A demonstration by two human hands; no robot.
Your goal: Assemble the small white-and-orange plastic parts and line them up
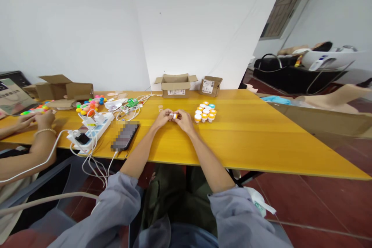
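Note:
Both my hands meet over the middle of the yellow table. My left hand and my right hand are closed together on one small white jar with an orange lid, held just above the tabletop. A cluster of several similar small jars, with orange, white and blue lids, stands a little to the right of my right hand. A dark phone lies on the table left of my left forearm.
A white power strip with tangled cables sits left of the phone. Two open cardboard boxes stand at the far edge by the wall. At the left, another person's hands work among colourful small balls and another box.

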